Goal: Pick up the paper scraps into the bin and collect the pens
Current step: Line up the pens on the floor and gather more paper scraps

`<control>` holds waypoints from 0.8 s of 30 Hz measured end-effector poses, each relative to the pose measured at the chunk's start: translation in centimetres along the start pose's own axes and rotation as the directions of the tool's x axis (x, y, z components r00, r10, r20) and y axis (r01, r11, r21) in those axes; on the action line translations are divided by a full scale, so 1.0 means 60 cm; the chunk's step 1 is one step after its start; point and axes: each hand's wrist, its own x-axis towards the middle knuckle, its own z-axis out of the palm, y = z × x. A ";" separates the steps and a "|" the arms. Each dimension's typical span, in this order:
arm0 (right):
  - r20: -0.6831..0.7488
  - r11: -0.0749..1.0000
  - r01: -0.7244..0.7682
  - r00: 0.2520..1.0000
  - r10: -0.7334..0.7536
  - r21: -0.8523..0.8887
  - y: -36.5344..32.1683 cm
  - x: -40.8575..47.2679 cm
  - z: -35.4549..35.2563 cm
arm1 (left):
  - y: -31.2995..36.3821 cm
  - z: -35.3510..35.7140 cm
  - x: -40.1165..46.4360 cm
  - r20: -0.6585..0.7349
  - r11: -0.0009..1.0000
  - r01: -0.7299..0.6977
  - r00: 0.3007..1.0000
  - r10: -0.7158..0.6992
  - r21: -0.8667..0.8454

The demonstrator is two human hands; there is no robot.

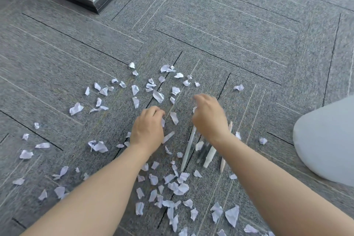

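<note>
Several torn white paper scraps [158, 96] lie scattered over the grey carpet, all around both hands. My left hand [148, 127] rests knuckles-up on the carpet with its fingers curled, and a white scrap [163, 122] shows at the fingertips. My right hand [208, 117] is blurred, its fingers bent, with a bit of white paper at the thumb. Under my right wrist lie several pens side by side: a white pen [188, 148], a dark pen [202, 156], a second white pen [209, 156] and a beige pencil-like one [227, 146].
A pale grey rounded object [325, 143] sits at the right edge; I cannot tell what it is. A white wall corner with a dark skirting [95, 4] stands at the top left. The carpet [239, 40] beyond the scraps is bare.
</note>
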 end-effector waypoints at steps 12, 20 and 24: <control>0.153 0.991 0.060 0.987 -0.042 -0.116 0.072 -0.002 -0.010 | 0.008 0.008 -0.013 0.107 0.976 -0.208 0.971 0.214 -0.059; 0.223 0.926 0.326 0.933 -0.283 -0.192 0.052 0.009 0.014 | 0.016 0.015 -0.027 0.234 0.969 -0.246 0.941 0.247 -0.033; 0.166 0.978 0.176 0.974 -0.157 -0.110 0.051 0.018 0.013 | 0.030 0.013 -0.013 0.259 0.986 -0.166 0.951 0.169 -0.033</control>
